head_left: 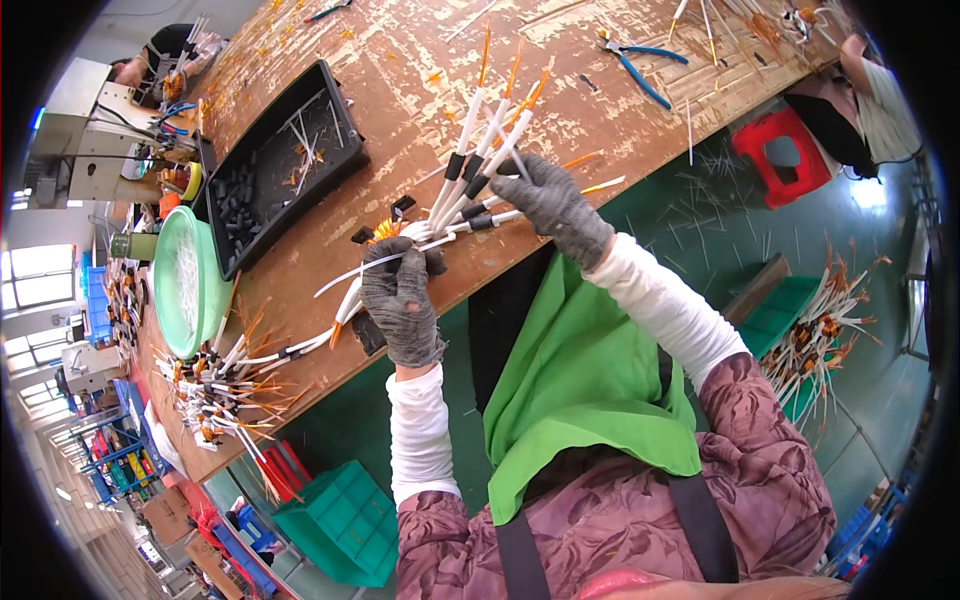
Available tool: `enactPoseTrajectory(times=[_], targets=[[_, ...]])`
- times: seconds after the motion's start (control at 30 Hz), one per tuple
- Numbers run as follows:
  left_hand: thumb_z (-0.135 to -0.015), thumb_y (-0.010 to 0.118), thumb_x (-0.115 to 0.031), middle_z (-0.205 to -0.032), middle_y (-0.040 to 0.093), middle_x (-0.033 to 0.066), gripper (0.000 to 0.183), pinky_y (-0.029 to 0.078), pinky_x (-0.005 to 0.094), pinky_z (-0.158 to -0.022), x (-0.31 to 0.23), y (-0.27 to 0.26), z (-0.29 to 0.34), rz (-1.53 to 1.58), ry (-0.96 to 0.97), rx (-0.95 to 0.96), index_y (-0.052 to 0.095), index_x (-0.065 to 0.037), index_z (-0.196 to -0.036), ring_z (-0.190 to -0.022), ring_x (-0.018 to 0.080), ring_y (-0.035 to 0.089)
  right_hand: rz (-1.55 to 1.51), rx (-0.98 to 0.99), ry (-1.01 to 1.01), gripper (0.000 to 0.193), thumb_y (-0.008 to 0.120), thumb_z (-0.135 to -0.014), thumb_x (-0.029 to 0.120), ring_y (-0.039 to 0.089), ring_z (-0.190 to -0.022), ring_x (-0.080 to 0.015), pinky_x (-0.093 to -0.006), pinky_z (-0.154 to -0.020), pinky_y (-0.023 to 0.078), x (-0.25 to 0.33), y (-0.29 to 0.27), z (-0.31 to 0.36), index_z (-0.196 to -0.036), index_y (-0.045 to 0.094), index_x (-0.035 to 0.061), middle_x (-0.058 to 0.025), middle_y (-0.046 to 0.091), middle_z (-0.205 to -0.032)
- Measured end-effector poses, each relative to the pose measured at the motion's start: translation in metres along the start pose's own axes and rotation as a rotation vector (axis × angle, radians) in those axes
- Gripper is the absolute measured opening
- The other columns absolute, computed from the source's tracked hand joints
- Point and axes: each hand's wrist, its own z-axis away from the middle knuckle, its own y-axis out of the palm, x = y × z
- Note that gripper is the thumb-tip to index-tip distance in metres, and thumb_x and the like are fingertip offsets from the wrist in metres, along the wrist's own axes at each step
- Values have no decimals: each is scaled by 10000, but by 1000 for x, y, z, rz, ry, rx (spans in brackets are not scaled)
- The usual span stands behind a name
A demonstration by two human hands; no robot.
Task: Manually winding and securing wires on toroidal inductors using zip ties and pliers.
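On the near edge of the worn wooden table [400,110] lies a wire coil assembly: an orange winding [388,230] with several white-sleeved leads [470,150] fanning away to the far right. Black tube pieces [472,167] sit on the leads, and bare orange wire shows at their tips. My left hand [402,300], in a grey glove, is closed at the base of the leads, with a thin white strip [350,275] passing by its fingertips. My right hand [560,205], also gloved, has its fingers closed round white leads beside the black tubes; its fingertips are partly hidden.
A black tray [290,165] with short black tubes and a pale green basin [190,285] stand at the left. More wire assemblies [225,390] pile up at the near left corner. Blue-handled pliers [645,68] lie far right. Other people sit at the table's far ends, near a red stool [780,160].
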Motion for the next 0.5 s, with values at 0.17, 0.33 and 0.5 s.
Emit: enactPoseTrajectory(times=[0.17,0.33,0.5], targets=[[-877,500,-37,-802,624,90,89,474,241,-697,11,2,-13,-10,72,20,528,-13,-959,-725,135,606,-186,43,214,250,590,-852,91,624,-739,-131,-243,-599,528,-7,19,-11,-1079,548,-5,-58,609,-889],[-875,518,-31,-805,627,83,92,477,233,-711,27,4,-14,-141,158,7,522,-28,-967,-738,128,608,-119,-58,180,219,587,-856,98,614,-718,-121,-241,-603,525,-12,21,-4,-1046,555,-7,-34,590,-815],[-870,519,-15,-816,625,83,104,480,236,-714,22,6,-18,-110,98,21,517,-28,-973,-746,137,611,-205,-172,194,174,588,-865,117,575,-671,-83,-212,-562,495,-8,22,0,-987,559,-3,-21,588,-777]])
